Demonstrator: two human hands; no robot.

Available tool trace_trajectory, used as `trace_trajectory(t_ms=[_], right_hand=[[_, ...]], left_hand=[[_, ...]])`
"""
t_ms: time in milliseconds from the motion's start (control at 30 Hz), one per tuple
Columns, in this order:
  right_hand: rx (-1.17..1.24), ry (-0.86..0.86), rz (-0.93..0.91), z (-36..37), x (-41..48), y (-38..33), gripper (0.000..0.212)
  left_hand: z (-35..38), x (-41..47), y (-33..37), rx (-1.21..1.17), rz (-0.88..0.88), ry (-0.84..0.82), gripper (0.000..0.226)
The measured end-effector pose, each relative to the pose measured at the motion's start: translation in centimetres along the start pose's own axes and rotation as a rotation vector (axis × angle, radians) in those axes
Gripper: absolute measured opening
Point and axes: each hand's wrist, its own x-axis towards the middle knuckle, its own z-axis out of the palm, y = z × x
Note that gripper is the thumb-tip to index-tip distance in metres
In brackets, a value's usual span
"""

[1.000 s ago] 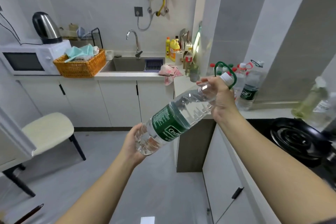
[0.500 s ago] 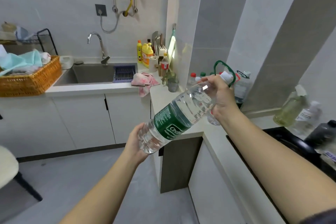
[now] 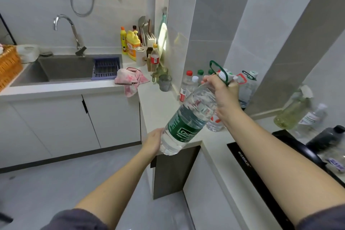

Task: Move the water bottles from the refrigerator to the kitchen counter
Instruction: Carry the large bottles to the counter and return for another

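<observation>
My right hand [image 3: 222, 91] grasps the water bottle [image 3: 186, 123] by its neck, my left hand [image 3: 153, 141] holds its base; next I'd stand it upright on the desk [image 3: 160, 99].

HOME KITCHEN: We look into a small domestic kitchen. At far left, a steel sink [image 3: 61, 69] sits sunk in a pale L-shaped table [image 3: 158, 102], with a curved faucet [image 3: 69, 30] rising behind it and a blue drain rack [image 3: 106, 68] at its right end. White cabinets [image 3: 56, 123] run beneath. Yellow detergent bottles [image 3: 133, 45] and a holder of cooking utensils [image 3: 143, 26] crowd the far corner, near a pink cloth [image 3: 130, 80] draped over the table's edge. A wicker basket [image 3: 9, 63] stands at the left edge. Along the right-hand run we see capped bottles [image 3: 188, 82] against the grey tiled wall [image 3: 214, 24], a bottle of yellowish liquid [image 3: 291, 114], and a black cooktop [image 3: 248, 168] set into the surface near us.
</observation>
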Motion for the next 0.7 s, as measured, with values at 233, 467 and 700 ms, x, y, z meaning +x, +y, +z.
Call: trace_trajectory(t_ms=[233, 467, 700], right_hand=[[-0.192, -0.012, -0.093, -0.2, 5.5, 4.1, 0.025], [-0.288, -0.117, -0.101, -0.5, 10.5, 8.0, 0.018], [-0.367, -0.105, -0.080, -0.5, 12.9, 10.8, 0.029]], left_hand=[[3.5, 6.0, -0.2, 0.258, 0.172, -0.149, 0.060], [7.4, 10.8, -0.9, 0.221, 0.122, -0.147, 0.059], [10.1, 13.5, -1.0, 0.172, 0.089, -0.127, 0.059]])
